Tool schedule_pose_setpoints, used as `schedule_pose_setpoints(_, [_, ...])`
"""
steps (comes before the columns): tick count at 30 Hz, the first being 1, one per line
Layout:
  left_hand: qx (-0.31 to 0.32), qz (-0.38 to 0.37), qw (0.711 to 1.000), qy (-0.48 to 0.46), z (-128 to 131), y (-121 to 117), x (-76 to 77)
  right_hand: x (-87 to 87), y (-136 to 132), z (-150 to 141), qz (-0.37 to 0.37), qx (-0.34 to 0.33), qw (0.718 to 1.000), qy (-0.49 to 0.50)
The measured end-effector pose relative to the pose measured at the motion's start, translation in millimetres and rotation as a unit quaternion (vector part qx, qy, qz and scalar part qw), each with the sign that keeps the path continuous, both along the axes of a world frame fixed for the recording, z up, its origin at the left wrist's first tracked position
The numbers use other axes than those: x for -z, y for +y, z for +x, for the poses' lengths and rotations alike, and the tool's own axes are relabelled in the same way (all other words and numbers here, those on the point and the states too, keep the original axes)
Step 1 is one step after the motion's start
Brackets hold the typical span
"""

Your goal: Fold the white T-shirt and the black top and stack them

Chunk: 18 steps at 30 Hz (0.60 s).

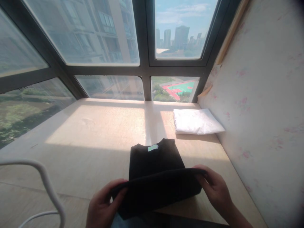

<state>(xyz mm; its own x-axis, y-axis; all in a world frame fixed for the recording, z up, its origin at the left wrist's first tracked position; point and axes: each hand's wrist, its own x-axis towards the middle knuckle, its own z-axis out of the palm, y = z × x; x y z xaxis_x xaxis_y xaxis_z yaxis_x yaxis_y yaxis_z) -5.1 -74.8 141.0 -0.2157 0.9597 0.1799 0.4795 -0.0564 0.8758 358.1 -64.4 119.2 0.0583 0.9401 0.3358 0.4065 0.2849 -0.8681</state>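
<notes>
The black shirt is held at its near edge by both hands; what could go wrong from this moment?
1. The left hand and right hand pinch only the corners of the black shirt, so the lifted edge sags between them and the fold may turn out uneven.
2. The folded white garment lies close behind on the wooden surface; a wide fold could nudge it.
3. The white hanger beside the left hand might snag the fabric.

Left hand [104, 205] low near the front edge of the table, palm turned inward, thumb on top and fingers curled under in a pinch grip. Right hand [215, 186] further right and slightly higher, thumb and fingers likewise closed in a pinch, wrist and forearm running off toward the lower right corner. Both hands well apart, roughly level, knuckles facing outward.
</notes>
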Motion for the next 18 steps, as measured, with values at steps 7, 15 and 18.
schedule_pose_setpoints(7, [0.022, -0.038, 0.994, -0.1, 6.8, 136.9, 15.3, 9.0, 137.5, -33.1, -0.094, 0.02, 0.995, 0.033])
schedule_pose_setpoints(15, [0.004, -0.094, 0.992, -0.086, 3.9, 164.5, 80.9, 72.6, 176.8, -48.9, -0.133, 0.055, 0.99, 0.001])
schedule_pose_setpoints(18, [-0.004, -0.094, 0.993, -0.073, -1.2, 152.5, 83.9, 80.8, 168.0, -40.4, -0.13, 0.092, 0.987, -0.01])
